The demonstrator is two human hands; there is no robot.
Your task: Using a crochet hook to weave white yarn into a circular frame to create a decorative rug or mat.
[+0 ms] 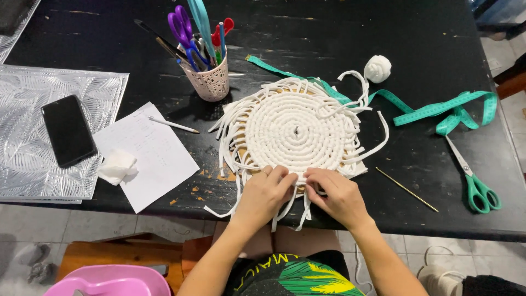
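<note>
Black desk (307,33), its paint scuffed and chipped near the front edge, carrying all items. At 9 o'clock of the desk, a silver embossed placemat (22,109) with a black phone (68,130) lying on it, screen dark. At the centre, a round woven mat (296,131) of white cord coiled in a spiral, loose cord ends fringing its rim on every side. At 7 o'clock of the mat, a white sheet of paper (148,159) with a pen (174,125) across its upper corner and a crumpled tissue (116,166) on its left edge. At 3 o'clock of the mat, a green measuring tape (433,109) trailing in loops from under the mat's upper rim toward the desk's right edge. At 11 o'clock of the mat, a pink lattice cup (211,81) holding scissors and pens. At 4 o'clock of the tape, green-handled scissors (474,178), blades shut. At 5 o'clock of the mat, a thin wooden stick (406,189). At 1 o'clock of the mat, a small ball of white cord (377,68).

Left hand (266,192) and right hand (337,194) meet at 6 o'clock of the mat, on its near rim; fingers of both are curled, pinching the fringe cords between fingertips.
</note>
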